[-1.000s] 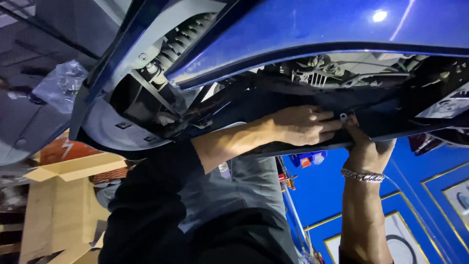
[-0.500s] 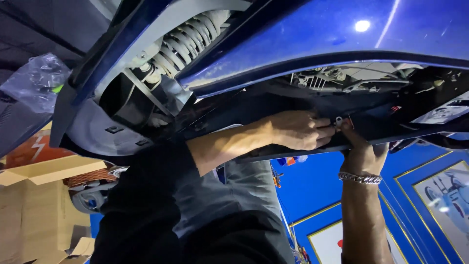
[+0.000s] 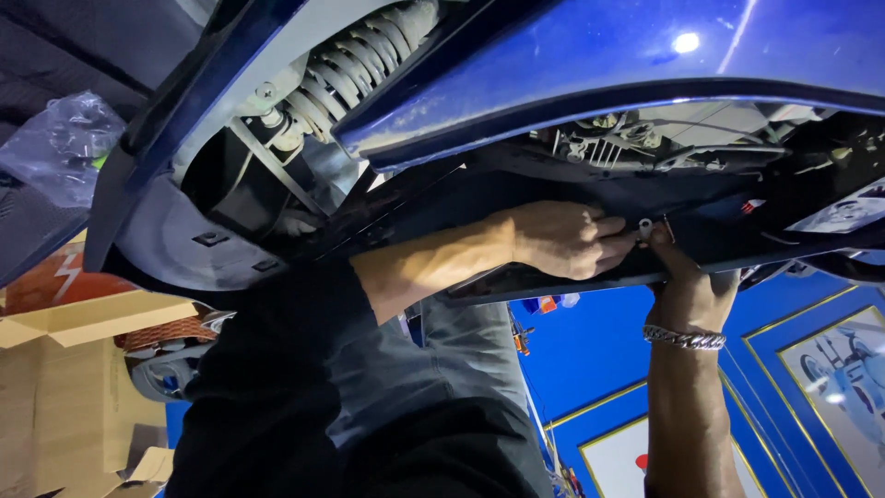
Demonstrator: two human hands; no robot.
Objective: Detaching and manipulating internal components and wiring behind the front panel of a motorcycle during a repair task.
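Your left hand (image 3: pixel 562 240) reaches up under the blue car, fingers curled together and pinching at a small silver fastener (image 3: pixel 644 224) seated in the black plastic undertray (image 3: pixel 516 198). Just to its right, your right hand (image 3: pixel 690 290), with a metal chain bracelet (image 3: pixel 683 339) at the wrist, presses up against the same panel, thumb and fingertips closed in beside the fastener; whether they grip it or only steady the panel is hard to tell. Both hands nearly touch around that one point.

Judging by this, you are working the fastener at the undertray's edge by hand. The move ahead calls for a firm pinch and the panel held flush, since a piece this small could slip from your fingertips.

Going left to right: corrugated brown cardboard boxes (image 3: pixel 64 369) low at the left, a crinkled clear plastic bag (image 3: pixel 60 148) above them, a pale coil spring (image 3: pixel 355 60) in the wheel well, glossy blue bodywork (image 3: pixel 590 65) catching a lamp's glare, then matte black plastic and exposed grey metal parts (image 3: pixel 599 148).
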